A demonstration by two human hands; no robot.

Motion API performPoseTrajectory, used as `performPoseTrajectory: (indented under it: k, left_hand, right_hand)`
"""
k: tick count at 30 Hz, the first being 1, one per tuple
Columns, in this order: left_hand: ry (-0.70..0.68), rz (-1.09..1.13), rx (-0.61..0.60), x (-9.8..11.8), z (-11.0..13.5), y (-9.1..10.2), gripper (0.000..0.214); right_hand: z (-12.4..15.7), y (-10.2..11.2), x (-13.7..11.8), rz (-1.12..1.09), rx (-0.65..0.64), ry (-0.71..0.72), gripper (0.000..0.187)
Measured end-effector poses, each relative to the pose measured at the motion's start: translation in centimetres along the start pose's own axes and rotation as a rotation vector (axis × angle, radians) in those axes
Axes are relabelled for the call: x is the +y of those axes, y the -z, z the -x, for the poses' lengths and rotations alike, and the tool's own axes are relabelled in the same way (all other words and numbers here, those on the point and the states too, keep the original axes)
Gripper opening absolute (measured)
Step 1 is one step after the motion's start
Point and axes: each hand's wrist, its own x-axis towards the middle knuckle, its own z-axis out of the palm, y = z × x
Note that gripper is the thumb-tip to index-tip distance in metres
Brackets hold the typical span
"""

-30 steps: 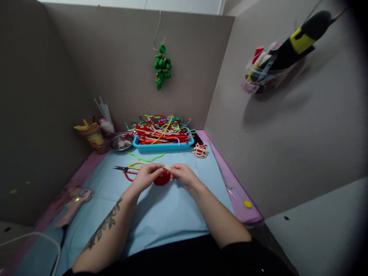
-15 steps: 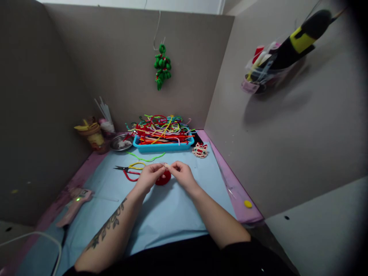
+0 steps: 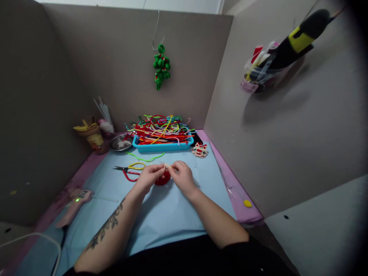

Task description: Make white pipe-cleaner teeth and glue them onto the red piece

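My left hand [image 3: 148, 177] and my right hand [image 3: 181, 175] meet over the middle of the light blue mat [image 3: 161, 214]. Both pinch a small pale piece [image 3: 166, 166] between their fingertips; it is too small to name. Just under the fingers sits a red round craft piece [image 3: 162, 179], partly hidden by both hands. Scissors with yellow and red handles [image 3: 130, 170] lie just left of my left hand. A lime green pipe cleaner [image 3: 146, 158] lies on the mat beyond the hands.
A blue tray [image 3: 162, 146] heaped with coloured pipe cleaners stands at the back. A small red-and-white figure [image 3: 199, 150] sits right of it. A metal dish [image 3: 121, 143] and cups [image 3: 93, 137] stand back left. A pink device [image 3: 74, 204] lies front left. Grey partitions enclose three sides.
Both hands have drifted slightly away from me and closer together, the right hand turning over the pale piece. The red piece shows less under the fingers.
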Motion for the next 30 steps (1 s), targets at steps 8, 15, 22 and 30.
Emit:
performPoseTrajectory:
  k: [8, 15, 22, 30]
  left_hand:
    - [-0.028, -0.048, 0.041, 0.2, -0.1, 0.1, 0.030]
    - [-0.044, -0.101, 0.084, 0.6, 0.0, 0.0, 0.029]
    - [-0.001, 0.024, 0.048, -0.2, -0.1, 0.0, 0.038]
    - [-0.021, 0.097, 0.134, -1.3, -0.4, -0.8, 0.043]
  right_hand:
    - [0.1, -0.2, 0.3, 0.078, -0.006, 0.074, 0.019]
    - [0.2, -0.1, 0.3, 0.155, -0.003, 0.107, 0.017]
    - [0.3, -0.5, 0.7, 0.326, 0.068, 0.187, 0.018]
    - [0.6, -0.9, 0.5, 0.413, 0.098, 0.212, 0.016]
